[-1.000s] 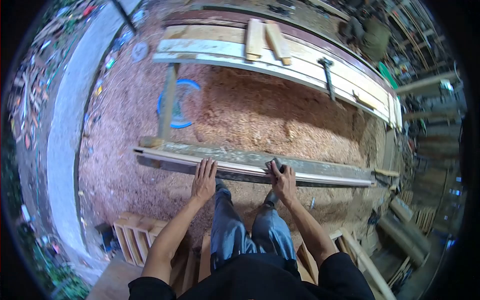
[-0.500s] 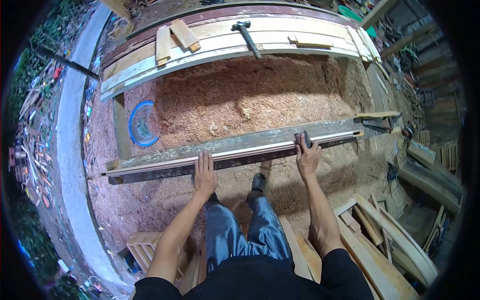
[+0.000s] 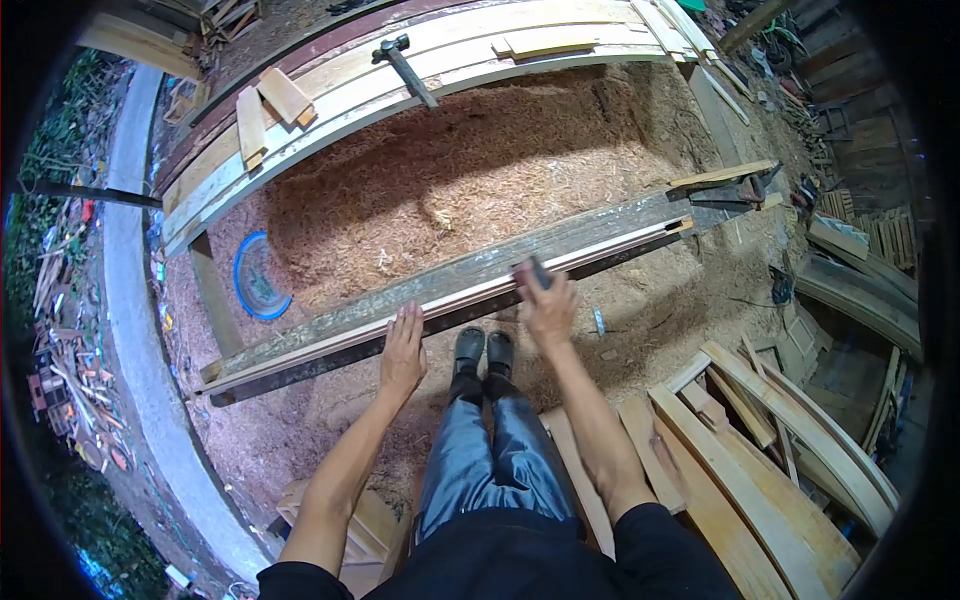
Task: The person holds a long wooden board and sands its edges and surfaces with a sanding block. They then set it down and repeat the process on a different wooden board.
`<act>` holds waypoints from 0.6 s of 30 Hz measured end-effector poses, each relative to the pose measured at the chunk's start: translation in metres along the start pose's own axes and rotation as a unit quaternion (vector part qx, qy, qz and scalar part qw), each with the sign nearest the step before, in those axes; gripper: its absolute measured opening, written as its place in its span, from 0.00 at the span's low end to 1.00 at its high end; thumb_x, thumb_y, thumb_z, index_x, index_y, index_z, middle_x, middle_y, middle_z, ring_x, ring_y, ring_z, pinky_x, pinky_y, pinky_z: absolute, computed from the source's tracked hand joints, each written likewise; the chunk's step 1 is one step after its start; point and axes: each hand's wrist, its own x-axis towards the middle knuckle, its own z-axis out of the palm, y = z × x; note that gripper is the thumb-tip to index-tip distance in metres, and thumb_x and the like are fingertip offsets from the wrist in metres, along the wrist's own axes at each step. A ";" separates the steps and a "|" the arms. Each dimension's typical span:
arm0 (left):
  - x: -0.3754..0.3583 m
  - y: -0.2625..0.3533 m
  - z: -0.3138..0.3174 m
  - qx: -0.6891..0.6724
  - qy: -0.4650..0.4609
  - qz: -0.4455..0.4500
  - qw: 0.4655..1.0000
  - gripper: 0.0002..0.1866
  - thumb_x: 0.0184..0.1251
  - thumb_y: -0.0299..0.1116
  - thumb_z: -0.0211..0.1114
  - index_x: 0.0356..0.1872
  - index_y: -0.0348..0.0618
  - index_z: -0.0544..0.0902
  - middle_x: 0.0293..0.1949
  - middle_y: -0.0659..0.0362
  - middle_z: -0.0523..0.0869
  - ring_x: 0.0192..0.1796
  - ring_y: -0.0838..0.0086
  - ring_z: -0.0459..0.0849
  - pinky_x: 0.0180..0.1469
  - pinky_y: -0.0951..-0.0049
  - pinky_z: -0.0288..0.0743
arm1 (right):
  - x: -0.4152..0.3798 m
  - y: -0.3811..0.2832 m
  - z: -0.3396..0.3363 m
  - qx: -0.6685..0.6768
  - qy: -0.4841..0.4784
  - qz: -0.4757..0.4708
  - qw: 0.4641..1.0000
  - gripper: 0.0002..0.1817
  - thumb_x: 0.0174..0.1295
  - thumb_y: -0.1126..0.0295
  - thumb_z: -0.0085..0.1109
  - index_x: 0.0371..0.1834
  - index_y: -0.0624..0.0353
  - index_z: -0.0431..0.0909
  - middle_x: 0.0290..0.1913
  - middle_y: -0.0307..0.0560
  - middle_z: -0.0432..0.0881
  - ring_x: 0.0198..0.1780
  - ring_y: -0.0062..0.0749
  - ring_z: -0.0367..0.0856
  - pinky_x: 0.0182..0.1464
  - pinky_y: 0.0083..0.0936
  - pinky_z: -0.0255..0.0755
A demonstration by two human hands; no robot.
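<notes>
A long, thin pale wooden strip (image 3: 462,301) lies along the narrow weathered bench plank (image 3: 590,238) in front of me. My left hand (image 3: 403,360) rests on the strip left of its middle, fingers stretched out flat. In my right hand (image 3: 550,312) is a small dark block, apparently a sanding block (image 3: 532,272), at the strip's upper face. The fingers wrap around it, partly blurred by motion. A groove or dark line runs along the strip. Its right end shows near the bench end.
A hammer (image 3: 408,75) and short wood offcuts (image 3: 285,95) lie on the far boards (image 3: 350,105). A blue-rimmed round container (image 3: 240,275) stands in the shavings. A handsaw (image 3: 735,195) lies at the bench's right end. Wooden frames (image 3: 760,480) are stacked at lower right.
My right hand has slid left along the strip with the dark block. My left hand stays flat on the strip. The camera view has shifted and turned, and my feet now stand together.
</notes>
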 end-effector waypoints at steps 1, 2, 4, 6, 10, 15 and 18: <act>-0.002 0.002 0.001 -0.005 -0.002 -0.002 1.000 0.42 0.55 0.23 0.60 0.75 0.34 0.56 0.76 0.45 0.59 0.77 0.51 0.57 0.77 0.53 0.53 | 0.009 0.026 0.001 -0.043 0.012 0.032 0.999 0.30 0.62 0.59 0.64 0.69 0.24 0.70 0.45 0.52 0.72 0.49 0.45 0.70 0.50 0.44 0.66; -0.001 0.002 0.000 -0.008 0.000 -0.005 1.000 0.42 0.55 0.23 0.60 0.75 0.34 0.56 0.75 0.45 0.59 0.77 0.50 0.58 0.76 0.53 0.53 | 0.024 0.048 -0.008 -0.053 0.002 0.079 0.995 0.30 0.64 0.58 0.61 0.70 0.23 0.67 0.45 0.53 0.72 0.49 0.46 0.71 0.51 0.45 0.66; 0.000 0.001 0.005 -0.010 0.011 -0.008 1.000 0.41 0.56 0.23 0.58 0.74 0.31 0.57 0.74 0.41 0.60 0.76 0.47 0.58 0.76 0.51 0.53 | 0.048 0.088 -0.019 -0.097 0.010 0.134 0.986 0.29 0.68 0.55 0.57 0.72 0.23 0.64 0.45 0.55 0.71 0.47 0.48 0.72 0.51 0.47 0.67; 0.001 0.003 0.007 -0.001 0.016 -0.022 1.000 0.41 0.56 0.24 0.58 0.74 0.31 0.57 0.74 0.41 0.60 0.76 0.47 0.58 0.76 0.50 0.52 | 0.058 0.103 -0.012 -0.140 0.062 0.137 0.979 0.27 0.69 0.53 0.53 0.72 0.25 0.64 0.45 0.58 0.70 0.45 0.51 0.72 0.48 0.50 0.69; 0.000 0.011 0.021 -0.003 0.048 -0.035 0.998 0.43 0.55 0.26 0.59 0.75 0.31 0.55 0.75 0.41 0.58 0.76 0.43 0.55 0.77 0.47 0.49 | 0.043 0.056 -0.006 0.025 0.017 0.189 0.981 0.30 0.67 0.56 0.59 0.73 0.29 0.66 0.46 0.60 0.69 0.46 0.52 0.69 0.49 0.47 0.66; 0.032 0.055 0.018 0.039 0.018 -0.008 0.999 0.39 0.57 0.27 0.59 0.74 0.36 0.59 0.76 0.49 0.59 0.76 0.43 0.55 0.77 0.46 0.49 | 0.014 0.039 -0.015 0.038 0.018 -0.036 0.998 0.32 0.64 0.59 0.63 0.72 0.32 0.67 0.47 0.55 0.72 0.46 0.48 0.70 0.49 0.48 0.65; 0.071 0.093 0.026 0.031 -0.002 0.050 0.998 0.39 0.57 0.27 0.61 0.74 0.39 0.61 0.75 0.52 0.62 0.76 0.47 0.58 0.77 0.47 0.50 | 0.036 0.097 -0.018 0.019 0.008 0.034 0.999 0.32 0.61 0.58 0.65 0.70 0.25 0.70 0.47 0.54 0.73 0.48 0.49 0.70 0.50 0.48 0.63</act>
